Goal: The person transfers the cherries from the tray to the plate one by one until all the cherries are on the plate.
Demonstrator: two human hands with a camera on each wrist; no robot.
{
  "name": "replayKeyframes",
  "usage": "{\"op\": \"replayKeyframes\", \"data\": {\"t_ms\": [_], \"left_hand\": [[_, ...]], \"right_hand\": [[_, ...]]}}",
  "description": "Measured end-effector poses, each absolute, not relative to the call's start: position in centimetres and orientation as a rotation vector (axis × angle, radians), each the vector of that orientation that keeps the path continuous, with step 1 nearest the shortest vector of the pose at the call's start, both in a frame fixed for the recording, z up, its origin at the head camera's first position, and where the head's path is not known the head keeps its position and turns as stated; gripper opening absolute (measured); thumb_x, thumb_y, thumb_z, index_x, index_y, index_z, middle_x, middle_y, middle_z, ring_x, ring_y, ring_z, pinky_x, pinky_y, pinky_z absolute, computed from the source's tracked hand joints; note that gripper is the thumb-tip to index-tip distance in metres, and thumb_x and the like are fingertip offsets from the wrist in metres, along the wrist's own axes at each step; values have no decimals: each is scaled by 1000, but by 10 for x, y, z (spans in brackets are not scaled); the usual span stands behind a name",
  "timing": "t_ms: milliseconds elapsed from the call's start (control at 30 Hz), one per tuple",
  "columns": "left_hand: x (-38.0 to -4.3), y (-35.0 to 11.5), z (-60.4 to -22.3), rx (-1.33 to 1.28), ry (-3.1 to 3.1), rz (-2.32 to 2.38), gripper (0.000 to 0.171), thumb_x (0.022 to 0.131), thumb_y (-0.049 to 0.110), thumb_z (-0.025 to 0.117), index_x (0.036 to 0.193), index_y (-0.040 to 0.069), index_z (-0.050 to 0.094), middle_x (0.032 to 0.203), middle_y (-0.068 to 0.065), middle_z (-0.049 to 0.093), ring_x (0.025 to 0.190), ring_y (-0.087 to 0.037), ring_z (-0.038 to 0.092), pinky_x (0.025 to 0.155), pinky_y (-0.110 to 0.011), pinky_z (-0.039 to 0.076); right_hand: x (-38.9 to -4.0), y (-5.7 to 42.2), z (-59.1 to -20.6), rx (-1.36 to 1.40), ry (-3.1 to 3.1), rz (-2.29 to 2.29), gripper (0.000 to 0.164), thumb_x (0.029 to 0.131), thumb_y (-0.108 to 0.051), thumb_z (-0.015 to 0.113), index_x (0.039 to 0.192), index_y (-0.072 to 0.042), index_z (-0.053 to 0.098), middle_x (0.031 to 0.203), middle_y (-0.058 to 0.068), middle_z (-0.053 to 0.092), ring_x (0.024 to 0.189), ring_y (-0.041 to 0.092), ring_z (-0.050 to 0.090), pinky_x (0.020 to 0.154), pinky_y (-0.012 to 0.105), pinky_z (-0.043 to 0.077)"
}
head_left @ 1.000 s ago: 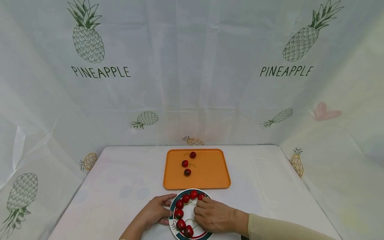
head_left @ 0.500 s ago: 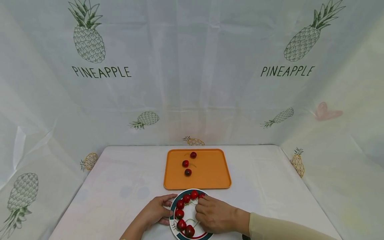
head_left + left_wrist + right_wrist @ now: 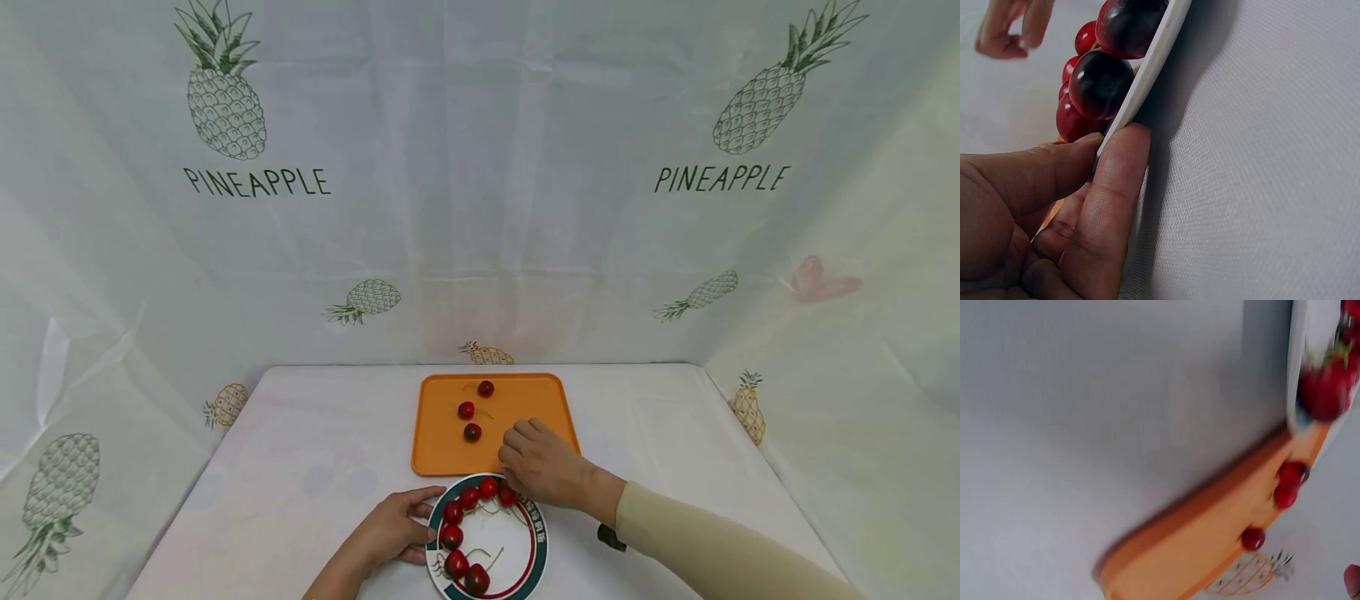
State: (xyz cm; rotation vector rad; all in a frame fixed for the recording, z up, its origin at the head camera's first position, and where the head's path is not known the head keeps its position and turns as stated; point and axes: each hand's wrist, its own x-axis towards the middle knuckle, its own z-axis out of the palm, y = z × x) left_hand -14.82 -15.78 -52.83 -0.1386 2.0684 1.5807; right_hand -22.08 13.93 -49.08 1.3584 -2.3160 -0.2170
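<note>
My left hand (image 3: pixel 393 525) pinches the left rim of a round white plate (image 3: pixel 542 546) with a dark green border. In the left wrist view the thumb (image 3: pixel 1063 172) lies at the rim's upper side and a finger (image 3: pixel 1107 206) beneath it. Several red cherries (image 3: pixel 452 537), some with green stems, form an arc along the plate's left and far side. My right hand (image 3: pixel 543 462) hovers near the plate's far right rim, over the front right part of an orange tray (image 3: pixel 435 442). Its fingers bend loosely, with nothing visible between them.
Three cherries (image 3: pixel 467 410) lie on the left half of the orange tray, just beyond the plate. A white cloth (image 3: pixel 300 517) covers the table. Behind it hangs a backdrop (image 3: pixel 480 208) printed with pineapples. A dark object (image 3: pixel 611 537) shows under the right sleeve.
My right hand has left the cherry at the plate's upper right and moved up and right toward the tray. That cherry now shows on the plate. The left hand keeps its hold.
</note>
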Motion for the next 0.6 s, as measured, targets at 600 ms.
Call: {"op": "replayKeyframes", "data": {"t_ms": [600], "left_hand": [[-151,-161,-531,-157,2061,1563,69,86,-8,76,150,8,58,107,-9,66,78,-18,70,68,-34,67]], "right_hand": [[-312,99,-503,1056,-2610,-452,20,105,-23,64,117,-8,68,111,7,64,106,28,53,91,39,50]]}}
